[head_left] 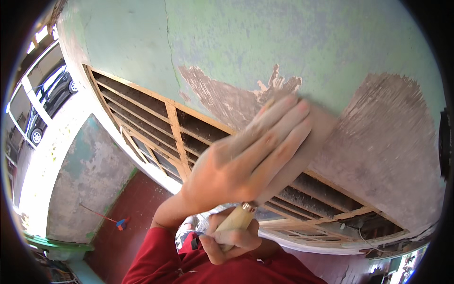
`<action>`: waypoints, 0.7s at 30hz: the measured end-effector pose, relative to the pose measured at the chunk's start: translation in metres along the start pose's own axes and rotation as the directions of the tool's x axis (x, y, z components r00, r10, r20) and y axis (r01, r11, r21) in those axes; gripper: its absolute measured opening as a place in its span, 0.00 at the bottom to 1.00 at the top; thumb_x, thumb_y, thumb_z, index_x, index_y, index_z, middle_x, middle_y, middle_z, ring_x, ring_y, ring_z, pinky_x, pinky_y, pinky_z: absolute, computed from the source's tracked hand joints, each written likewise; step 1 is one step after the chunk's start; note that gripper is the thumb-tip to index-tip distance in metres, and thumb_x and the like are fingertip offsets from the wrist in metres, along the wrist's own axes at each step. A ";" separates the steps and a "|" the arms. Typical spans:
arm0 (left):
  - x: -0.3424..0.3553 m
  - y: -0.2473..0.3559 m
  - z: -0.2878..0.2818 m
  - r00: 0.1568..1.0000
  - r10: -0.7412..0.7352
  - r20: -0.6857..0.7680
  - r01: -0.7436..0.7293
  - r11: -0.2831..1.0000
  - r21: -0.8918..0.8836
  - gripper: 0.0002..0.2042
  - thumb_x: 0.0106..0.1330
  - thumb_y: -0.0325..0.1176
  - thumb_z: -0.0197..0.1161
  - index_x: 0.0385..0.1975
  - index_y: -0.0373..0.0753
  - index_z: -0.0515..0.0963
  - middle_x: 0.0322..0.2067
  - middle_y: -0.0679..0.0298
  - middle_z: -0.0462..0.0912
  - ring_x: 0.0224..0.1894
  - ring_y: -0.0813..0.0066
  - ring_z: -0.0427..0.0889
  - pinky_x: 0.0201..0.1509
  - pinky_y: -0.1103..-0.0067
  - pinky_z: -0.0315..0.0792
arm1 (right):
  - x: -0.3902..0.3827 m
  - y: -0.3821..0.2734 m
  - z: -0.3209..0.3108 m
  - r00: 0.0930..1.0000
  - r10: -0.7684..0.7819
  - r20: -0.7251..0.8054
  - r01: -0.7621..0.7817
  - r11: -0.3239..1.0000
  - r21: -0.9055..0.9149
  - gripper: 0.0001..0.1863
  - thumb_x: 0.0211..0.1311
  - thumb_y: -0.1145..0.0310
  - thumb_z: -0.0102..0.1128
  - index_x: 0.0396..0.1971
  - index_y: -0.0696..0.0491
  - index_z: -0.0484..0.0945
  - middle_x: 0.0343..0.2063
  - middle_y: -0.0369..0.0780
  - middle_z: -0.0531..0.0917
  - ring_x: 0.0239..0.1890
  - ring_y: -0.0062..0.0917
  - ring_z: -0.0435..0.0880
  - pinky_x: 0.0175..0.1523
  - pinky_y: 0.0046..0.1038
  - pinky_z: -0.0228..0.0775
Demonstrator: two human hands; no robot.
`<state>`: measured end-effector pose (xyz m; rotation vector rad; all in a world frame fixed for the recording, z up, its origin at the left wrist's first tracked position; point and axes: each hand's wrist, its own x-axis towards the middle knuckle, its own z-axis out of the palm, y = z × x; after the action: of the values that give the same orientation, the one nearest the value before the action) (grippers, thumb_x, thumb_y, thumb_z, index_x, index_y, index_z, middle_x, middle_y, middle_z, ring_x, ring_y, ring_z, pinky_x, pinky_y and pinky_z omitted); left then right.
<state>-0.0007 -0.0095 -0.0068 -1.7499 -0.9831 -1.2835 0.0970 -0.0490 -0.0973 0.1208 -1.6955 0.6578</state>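
Note:
My right hand (247, 242) is wrapped round the pale wooden handle of a scraper (235, 221), low in front of my chest. A metal collar joins the handle to the blade, which runs up to the wall and is partly blurred. Over the blade lies my left hand (255, 154), its fingers stretched out flat side by side; its thumb is hidden. The fingertips are close to the green painted wall (302, 42), beside a bare grey-brown patch (222, 97) with ragged paint edges. To the right spreads a larger scraped area (392, 128).
Wooden slatted vents (171, 124), dusty inside, run along the wall below the paint. At lower left, a blue-and-red object with a thin stick (121, 224) lies on the red floor (127, 246), beside a low patchy wall (90, 175). A dark car (54, 97) stands outside.

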 end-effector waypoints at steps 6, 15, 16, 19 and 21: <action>-0.001 -0.003 0.010 1.000 -0.001 -0.014 0.001 1.000 -0.025 0.17 0.55 0.24 0.72 0.45 0.31 0.83 0.47 0.53 0.87 0.52 0.59 0.86 0.57 0.73 0.83 | -0.008 0.012 0.007 0.996 -0.063 -0.065 0.058 0.996 -0.071 0.18 0.42 0.77 0.78 0.15 0.50 0.72 0.14 0.39 0.77 0.14 0.27 0.77 0.20 0.24 0.67; 0.000 -0.008 0.009 0.997 0.064 0.030 -0.063 0.998 -0.018 0.15 0.55 0.25 0.71 0.44 0.31 0.83 0.46 0.54 0.87 0.50 0.58 0.87 0.55 0.74 0.84 | -0.001 0.016 0.005 0.959 -0.273 0.081 0.284 0.901 -0.328 0.10 0.58 0.77 0.65 0.35 0.47 0.74 0.13 0.28 0.68 0.11 0.17 0.72 0.20 0.19 0.64; -0.004 -0.007 0.010 0.995 0.079 0.053 -0.080 0.997 0.012 0.15 0.55 0.25 0.71 0.44 0.32 0.83 0.45 0.54 0.87 0.50 0.58 0.87 0.54 0.74 0.85 | -0.018 0.007 0.011 0.993 0.079 -0.089 -0.088 0.992 -0.095 0.09 0.60 0.78 0.63 0.36 0.46 0.79 0.16 0.27 0.69 0.14 0.16 0.75 0.20 0.20 0.65; -0.002 -0.005 0.009 0.997 0.068 0.022 -0.069 0.997 0.027 0.16 0.55 0.26 0.71 0.44 0.35 0.84 0.45 0.55 0.87 0.49 0.59 0.87 0.55 0.74 0.85 | -0.007 0.004 -0.006 0.996 0.028 0.086 -0.024 0.999 -0.044 0.15 0.41 0.76 0.79 0.19 0.50 0.76 0.18 0.37 0.79 0.18 0.26 0.78 0.23 0.24 0.68; 0.012 -0.009 0.010 0.997 0.068 -0.024 -0.068 0.998 0.006 0.15 0.55 0.26 0.71 0.44 0.35 0.84 0.45 0.56 0.87 0.49 0.59 0.87 0.56 0.74 0.84 | 0.010 0.003 0.005 0.999 -0.020 -0.025 0.019 0.999 -0.042 0.13 0.48 0.78 0.74 0.23 0.49 0.75 0.17 0.36 0.77 0.16 0.23 0.77 0.21 0.21 0.66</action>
<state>-0.0026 0.0053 0.0033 -1.7448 -0.9044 -1.2555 0.0886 -0.0461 -0.0894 0.0994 -1.6808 0.6063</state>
